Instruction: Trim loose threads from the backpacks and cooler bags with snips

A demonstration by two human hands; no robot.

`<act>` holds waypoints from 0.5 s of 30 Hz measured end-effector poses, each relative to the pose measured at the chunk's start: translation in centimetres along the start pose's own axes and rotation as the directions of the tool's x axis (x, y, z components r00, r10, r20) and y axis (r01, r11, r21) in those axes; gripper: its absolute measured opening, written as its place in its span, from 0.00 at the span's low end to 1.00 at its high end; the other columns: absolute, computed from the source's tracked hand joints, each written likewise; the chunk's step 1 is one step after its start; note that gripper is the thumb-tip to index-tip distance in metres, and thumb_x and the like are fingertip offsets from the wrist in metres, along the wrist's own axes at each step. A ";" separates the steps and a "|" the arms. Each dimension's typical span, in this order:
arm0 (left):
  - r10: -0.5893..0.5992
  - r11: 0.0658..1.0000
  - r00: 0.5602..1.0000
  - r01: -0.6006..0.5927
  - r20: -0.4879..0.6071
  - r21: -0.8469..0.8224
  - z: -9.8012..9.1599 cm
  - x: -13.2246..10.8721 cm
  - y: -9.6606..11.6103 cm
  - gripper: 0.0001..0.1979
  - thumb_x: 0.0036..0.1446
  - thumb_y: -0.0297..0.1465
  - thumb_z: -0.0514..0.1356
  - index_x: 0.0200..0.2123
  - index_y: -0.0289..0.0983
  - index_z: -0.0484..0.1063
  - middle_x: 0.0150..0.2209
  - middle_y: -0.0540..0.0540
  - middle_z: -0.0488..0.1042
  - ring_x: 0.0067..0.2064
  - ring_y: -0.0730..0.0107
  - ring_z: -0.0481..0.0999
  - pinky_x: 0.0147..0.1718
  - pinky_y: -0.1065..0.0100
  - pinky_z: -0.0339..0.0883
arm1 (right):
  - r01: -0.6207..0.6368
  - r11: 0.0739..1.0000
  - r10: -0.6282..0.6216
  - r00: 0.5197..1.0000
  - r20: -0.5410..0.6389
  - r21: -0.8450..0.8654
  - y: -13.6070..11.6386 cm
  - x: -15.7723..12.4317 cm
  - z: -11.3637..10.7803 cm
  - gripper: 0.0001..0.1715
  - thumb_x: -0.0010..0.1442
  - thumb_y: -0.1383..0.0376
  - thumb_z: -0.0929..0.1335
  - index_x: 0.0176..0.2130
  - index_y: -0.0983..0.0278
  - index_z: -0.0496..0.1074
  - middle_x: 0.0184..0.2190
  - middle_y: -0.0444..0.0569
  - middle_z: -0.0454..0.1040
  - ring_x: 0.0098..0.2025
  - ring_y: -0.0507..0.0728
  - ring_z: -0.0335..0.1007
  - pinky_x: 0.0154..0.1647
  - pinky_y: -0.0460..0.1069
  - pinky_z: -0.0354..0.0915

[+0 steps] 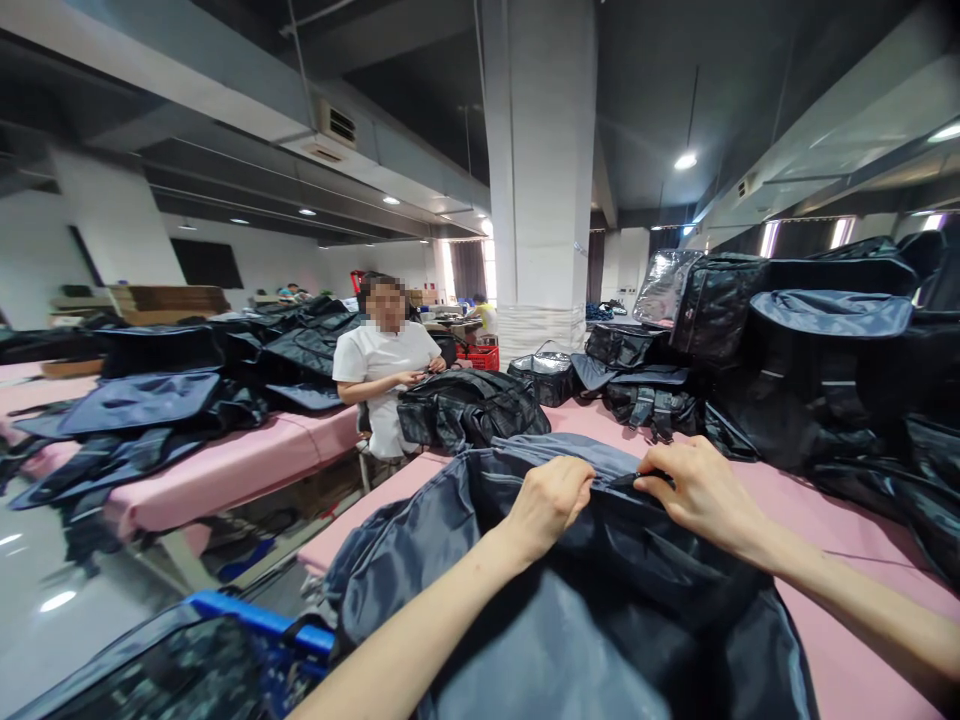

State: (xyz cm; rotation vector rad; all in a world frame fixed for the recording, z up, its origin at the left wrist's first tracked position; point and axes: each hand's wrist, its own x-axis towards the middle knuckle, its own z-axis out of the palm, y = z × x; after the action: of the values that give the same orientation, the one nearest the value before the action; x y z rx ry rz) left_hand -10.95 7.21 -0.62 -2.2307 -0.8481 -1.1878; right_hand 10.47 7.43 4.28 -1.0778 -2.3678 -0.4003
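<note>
A large dark navy fabric bag (570, 620) lies in front of me on the pink table (847, 660). My left hand (551, 500) is closed, gripping the bag's upper edge. My right hand (701, 490) pinches the same edge a little to the right, at what looks like a zipper or seam. Both forearms reach in from the bottom of the view.
Black and navy bags are piled at the right (825, 370) and in the middle of the table (469, 410). A person in a white shirt (382, 370) works across the table. More bags cover the left pink table (225, 465). A white pillar (540, 170) stands behind. A blue cart (247, 625) sits at lower left.
</note>
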 end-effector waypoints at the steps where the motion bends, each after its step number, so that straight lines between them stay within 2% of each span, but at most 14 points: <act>1: -0.045 0.998 0.999 0.045 0.012 -0.043 -0.2 0.1 0.0 0.08 0.58 0.23 0.49 0.32 0.34 0.67 0.28 0.46 0.72 0.29 0.72 0.71 0.30 0.72 0.65 | 0.013 1.000 -0.013 1.000 -0.008 -0.017 0.1 0.0 0.1 0.08 0.58 0.62 0.65 0.30 0.61 0.71 0.26 0.45 0.74 0.29 0.54 0.67 0.36 0.50 0.52; 4: -0.184 0.966 0.980 0.195 0.078 -0.172 -0.7 0.4 0.2 0.07 0.57 0.24 0.51 0.30 0.34 0.67 0.28 0.47 0.72 0.29 0.73 0.71 0.30 0.73 0.64 | 0.027 0.999 -0.028 0.999 -0.025 -0.043 0.2 0.0 0.3 0.08 0.58 0.61 0.65 0.31 0.62 0.70 0.28 0.45 0.74 0.30 0.54 0.67 0.36 0.50 0.51; 8: -0.334 0.886 0.922 0.378 0.196 -0.267 -1.2 0.9 0.5 0.07 0.57 0.25 0.52 0.29 0.35 0.68 0.28 0.50 0.72 0.29 0.75 0.70 0.30 0.74 0.63 | 0.049 0.998 -0.050 0.998 -0.032 -0.048 0.0 0.1 0.4 0.07 0.58 0.62 0.65 0.32 0.62 0.70 0.28 0.46 0.74 0.30 0.54 0.67 0.36 0.50 0.50; 10: -0.364 0.860 0.903 0.420 0.227 -0.290 -1.2 0.9 0.5 0.07 0.57 0.25 0.52 0.28 0.35 0.67 0.28 0.50 0.71 0.29 0.75 0.69 0.30 0.74 0.62 | 0.075 0.995 -0.077 0.996 -0.036 -0.063 -0.4 0.4 0.4 0.07 0.58 0.62 0.65 0.32 0.62 0.70 0.28 0.46 0.74 0.32 0.54 0.67 0.37 0.51 0.50; 15: -0.367 0.833 0.893 0.440 0.261 -0.335 -1.2 0.9 0.3 0.06 0.56 0.25 0.52 0.29 0.35 0.67 0.28 0.50 0.70 0.30 0.74 0.68 0.31 0.73 0.62 | 0.137 0.987 -0.140 0.990 -0.029 -0.090 -0.9 1.0 0.5 0.08 0.59 0.63 0.64 0.30 0.63 0.70 0.27 0.46 0.74 0.32 0.54 0.67 0.36 0.51 0.49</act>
State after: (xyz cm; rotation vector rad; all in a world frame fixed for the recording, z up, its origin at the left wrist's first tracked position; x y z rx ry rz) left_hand -10.99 6.45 0.77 -2.5940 -1.3157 -1.4581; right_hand 9.07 7.69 4.35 -0.9394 -2.4214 -0.5734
